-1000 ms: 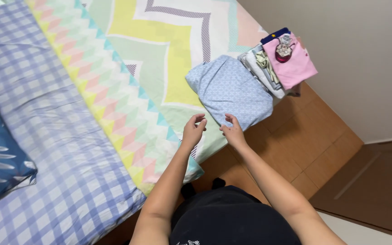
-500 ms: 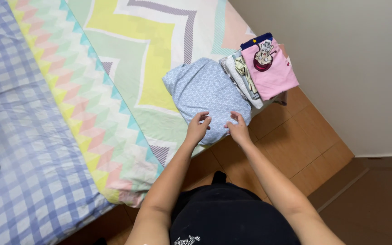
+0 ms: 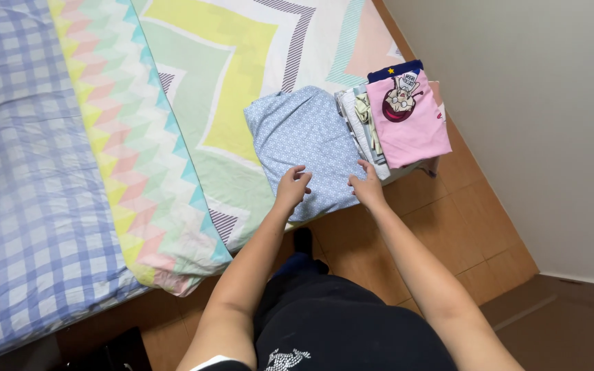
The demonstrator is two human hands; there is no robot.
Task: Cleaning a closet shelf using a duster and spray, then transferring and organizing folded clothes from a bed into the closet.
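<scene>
Both hands have slid a little farther onto the folded blue cloth [image 3: 307, 148] than they were half a second ago, and the cloth lies in the same place on the bed. That blue cloth has tiny white dots and sits at the edge of the bed, on top of the zigzag blanket [image 3: 194, 89].

The left hand [image 3: 292, 187] rests flat on the near part of the blue cloth, with its fingers bent a little and spread apart. It holds nothing. The right hand [image 3: 366, 187] presses down on the near right corner of the blue cloth, fingers loose and open, and it holds nothing too.

Just to the right of the blue cloth is a pile of folded clothes [image 3: 364, 127], touching it. On top of that pile lies a pink shirt [image 3: 410, 124] with a cartoon picture.

Far to the left of the blue cloth is a checked blue sheet [image 3: 29, 178]. Below the blue cloth is the brown wooden floor [image 3: 462, 220].
</scene>
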